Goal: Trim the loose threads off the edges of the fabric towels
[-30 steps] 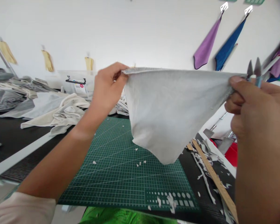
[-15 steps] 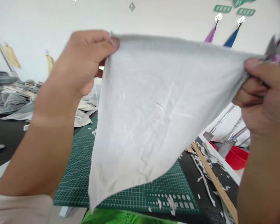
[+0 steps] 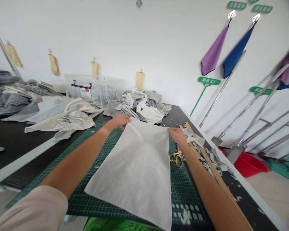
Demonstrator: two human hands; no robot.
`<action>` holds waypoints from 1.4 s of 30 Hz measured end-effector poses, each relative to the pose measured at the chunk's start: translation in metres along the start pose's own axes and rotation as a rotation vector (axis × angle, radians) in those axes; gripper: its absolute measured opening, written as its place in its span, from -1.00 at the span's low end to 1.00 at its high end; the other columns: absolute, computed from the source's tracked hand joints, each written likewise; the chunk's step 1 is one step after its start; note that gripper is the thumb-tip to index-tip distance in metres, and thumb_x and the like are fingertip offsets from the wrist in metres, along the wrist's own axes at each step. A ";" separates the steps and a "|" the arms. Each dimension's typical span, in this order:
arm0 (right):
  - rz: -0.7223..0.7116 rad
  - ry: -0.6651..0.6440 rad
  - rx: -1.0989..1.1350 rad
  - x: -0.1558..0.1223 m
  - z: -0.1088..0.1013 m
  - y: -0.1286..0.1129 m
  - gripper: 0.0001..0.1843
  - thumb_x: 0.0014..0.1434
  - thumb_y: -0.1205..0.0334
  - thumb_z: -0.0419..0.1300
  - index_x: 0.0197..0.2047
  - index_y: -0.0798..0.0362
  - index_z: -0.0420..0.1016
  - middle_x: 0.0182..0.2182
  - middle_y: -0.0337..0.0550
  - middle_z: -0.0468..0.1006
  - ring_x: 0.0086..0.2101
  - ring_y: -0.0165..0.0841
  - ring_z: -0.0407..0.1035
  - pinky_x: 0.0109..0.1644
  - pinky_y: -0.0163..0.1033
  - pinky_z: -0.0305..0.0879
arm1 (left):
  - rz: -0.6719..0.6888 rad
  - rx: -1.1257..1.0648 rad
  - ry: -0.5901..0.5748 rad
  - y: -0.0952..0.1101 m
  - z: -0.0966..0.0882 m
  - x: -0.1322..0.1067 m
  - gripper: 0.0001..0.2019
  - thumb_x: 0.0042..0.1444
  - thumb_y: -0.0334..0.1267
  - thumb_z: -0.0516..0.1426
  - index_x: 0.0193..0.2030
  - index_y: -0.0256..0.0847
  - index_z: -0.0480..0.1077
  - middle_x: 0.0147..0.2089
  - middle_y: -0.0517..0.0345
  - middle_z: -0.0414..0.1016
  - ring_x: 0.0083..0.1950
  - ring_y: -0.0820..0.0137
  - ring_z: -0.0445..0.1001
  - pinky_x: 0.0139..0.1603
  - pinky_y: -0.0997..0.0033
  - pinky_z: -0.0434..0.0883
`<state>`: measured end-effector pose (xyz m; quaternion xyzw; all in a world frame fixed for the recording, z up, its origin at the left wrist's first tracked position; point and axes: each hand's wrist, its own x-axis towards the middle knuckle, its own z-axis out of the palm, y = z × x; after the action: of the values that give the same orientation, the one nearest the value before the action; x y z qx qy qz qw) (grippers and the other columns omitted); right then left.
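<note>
A pale grey-white cloth (image 3: 142, 163) is stretched out over the green cutting mat (image 3: 89, 166), its near corner hanging past the mat's front edge. My left hand (image 3: 121, 121) is closed on the cloth's far left corner. At the far right corner, my right hand (image 3: 177, 135) pinches the same cloth. Gold-handled scissors (image 3: 177, 158) lie on the mat just right of the cloth, below my right wrist; their blades are mostly hidden.
Heaped cloths (image 3: 144, 107) lie beyond the mat, and more cloth pieces (image 3: 69, 112) pile up at left. A clear plastic box (image 3: 86, 88) stands behind. Along the right edge are a wooden strip (image 3: 214, 171) and fabric scraps (image 3: 213, 155). A red basin (image 3: 250, 163) is on the floor.
The cloth was held up close before my face; both hands have lowered it and moved it away, and it now spreads over the mat. The scissors and far cloth pile have come into view.
</note>
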<state>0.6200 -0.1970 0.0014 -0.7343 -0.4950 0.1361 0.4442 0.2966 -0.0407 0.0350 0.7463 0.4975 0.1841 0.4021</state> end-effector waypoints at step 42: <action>-0.051 -0.036 -0.345 -0.002 0.035 0.067 -0.55 0.34 -0.16 0.08 -0.05 -0.07 0.66 -0.14 -0.07 0.68 -0.08 -0.14 0.54 -0.06 -0.19 0.30 | 0.459 0.369 0.180 0.030 0.215 0.046 -0.71 0.28 -0.11 0.15 -0.01 -0.13 0.63 0.01 -0.03 0.67 0.13 0.10 0.53 0.13 0.23 0.39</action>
<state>0.6370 -0.1885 -0.0719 -0.7843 -0.5373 0.0510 0.3059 0.4795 -0.0949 -0.0779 0.8803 0.3746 0.2421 0.1617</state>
